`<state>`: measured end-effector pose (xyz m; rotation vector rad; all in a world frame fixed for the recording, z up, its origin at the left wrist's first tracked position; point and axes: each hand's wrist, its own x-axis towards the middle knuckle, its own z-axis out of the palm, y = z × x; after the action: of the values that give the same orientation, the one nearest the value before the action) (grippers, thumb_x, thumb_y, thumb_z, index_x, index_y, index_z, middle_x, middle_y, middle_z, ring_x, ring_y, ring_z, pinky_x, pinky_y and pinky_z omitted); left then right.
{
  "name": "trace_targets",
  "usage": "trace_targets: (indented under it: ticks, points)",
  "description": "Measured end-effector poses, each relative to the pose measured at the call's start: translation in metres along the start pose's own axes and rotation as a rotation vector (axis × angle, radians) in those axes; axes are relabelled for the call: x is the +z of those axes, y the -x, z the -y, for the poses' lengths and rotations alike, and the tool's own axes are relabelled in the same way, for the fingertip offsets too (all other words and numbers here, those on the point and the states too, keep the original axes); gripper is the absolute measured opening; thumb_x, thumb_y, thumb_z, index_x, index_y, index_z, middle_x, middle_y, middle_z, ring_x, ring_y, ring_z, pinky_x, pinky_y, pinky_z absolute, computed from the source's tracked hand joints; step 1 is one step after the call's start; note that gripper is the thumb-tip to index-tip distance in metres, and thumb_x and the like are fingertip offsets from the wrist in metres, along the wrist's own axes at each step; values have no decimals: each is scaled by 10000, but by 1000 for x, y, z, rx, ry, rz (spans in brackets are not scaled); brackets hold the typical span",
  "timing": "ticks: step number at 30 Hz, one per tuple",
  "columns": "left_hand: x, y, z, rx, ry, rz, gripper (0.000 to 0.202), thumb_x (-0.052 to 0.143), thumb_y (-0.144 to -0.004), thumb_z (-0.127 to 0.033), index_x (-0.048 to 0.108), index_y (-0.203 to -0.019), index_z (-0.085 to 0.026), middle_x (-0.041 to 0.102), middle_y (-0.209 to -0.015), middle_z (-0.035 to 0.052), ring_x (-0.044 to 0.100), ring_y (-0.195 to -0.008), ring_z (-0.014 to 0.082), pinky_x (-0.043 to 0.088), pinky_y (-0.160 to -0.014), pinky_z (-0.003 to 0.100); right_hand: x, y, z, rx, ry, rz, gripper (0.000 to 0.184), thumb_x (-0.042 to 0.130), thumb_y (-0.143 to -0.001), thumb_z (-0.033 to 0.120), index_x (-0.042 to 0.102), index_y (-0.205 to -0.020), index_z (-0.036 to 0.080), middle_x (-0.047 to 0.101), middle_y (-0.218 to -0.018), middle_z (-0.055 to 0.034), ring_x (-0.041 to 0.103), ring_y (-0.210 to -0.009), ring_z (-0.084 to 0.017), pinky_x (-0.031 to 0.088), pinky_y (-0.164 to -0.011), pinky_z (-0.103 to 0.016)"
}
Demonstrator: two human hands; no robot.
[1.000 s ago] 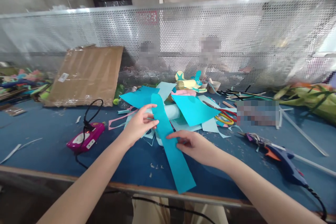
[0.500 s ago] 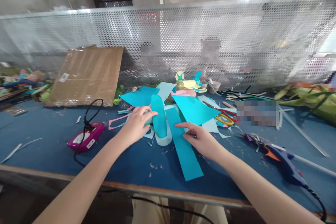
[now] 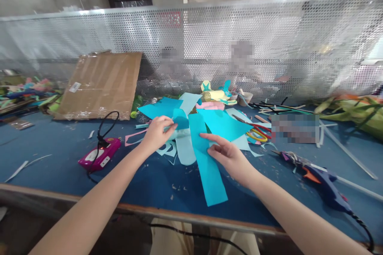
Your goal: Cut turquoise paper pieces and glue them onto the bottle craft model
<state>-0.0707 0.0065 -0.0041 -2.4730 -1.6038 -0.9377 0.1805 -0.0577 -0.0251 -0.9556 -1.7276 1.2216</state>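
Note:
My left hand point(image 3: 161, 132) pinches the edge of a rounded-end bright blue paper piece point(image 3: 181, 120), which looks bent up at its near end. Below it lies a pale blue rounded piece point(image 3: 186, 152), largely uncovered. A long bright blue paper strip point(image 3: 211, 179) slants toward the table's front edge, overlapping the pale piece's right side. My right hand point(image 3: 229, 155) is on this strip, index finger stretched across its face and thumb by its right edge; the other fingers are curled. More blue paper sheets point(image 3: 229, 123) are spread behind both hands.
At left lie a magenta power socket point(image 3: 100, 154) with a black cord and a leaning cardboard sheet point(image 3: 101, 87). To the right are scissors point(image 3: 259, 133) and a blue glue gun point(image 3: 323, 183). Paper scraps point(image 3: 169, 149) litter the table; a perforated metal screen point(image 3: 203, 40) stands behind.
The rounded blue piece has been lifted and bent away at its near end, exposing the pale piece beneath. The strip has shifted slightly left and away from me under my right hand.

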Motion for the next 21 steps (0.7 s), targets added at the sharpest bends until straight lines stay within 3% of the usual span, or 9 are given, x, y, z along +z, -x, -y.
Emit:
trace_targets:
  ticks: [5, 12, 16, 21]
  points:
    - [2, -10, 2, -98, 73, -21, 227, 539, -849, -353, 641, -713, -202, 686, -849, 67, 636, -822, 222, 494, -751, 323, 2, -4, -2, 124, 53, 95, 467, 501, -858, 248, 551, -1319, 191, 390, -601, 58, 287, -485, -79, 268, -454, -218]
    - [5, -9, 3, -152, 135, -58, 197, 556, -824, -354, 630, -712, -210, 694, -890, 62, 639, -851, 225, 496, -804, 333, 13, -16, 2, 187, 123, 142, 482, 508, -807, 146, 609, -1272, 226, 318, -513, 77, 262, -465, -93, 234, -439, -222]
    - [5, -6, 5, -151, 163, -54, 189, 569, -819, -364, 639, -741, -207, 693, -917, 67, 640, -866, 226, 497, -824, 341, 22, -26, 3, 304, 3, 123, 501, 517, -808, 126, 600, -1289, 242, 445, -568, 57, 363, -501, -95, 324, -493, -217]
    - [6, -5, 7, -133, 182, -38, 179, 640, -772, -381, 632, -751, -204, 680, -900, 62, 637, -897, 237, 492, -849, 352, 32, -31, 4, 433, -263, 94, 502, 531, -811, 101, 591, -1290, 234, 656, -880, 7, 568, -648, -92, 475, -637, -215]
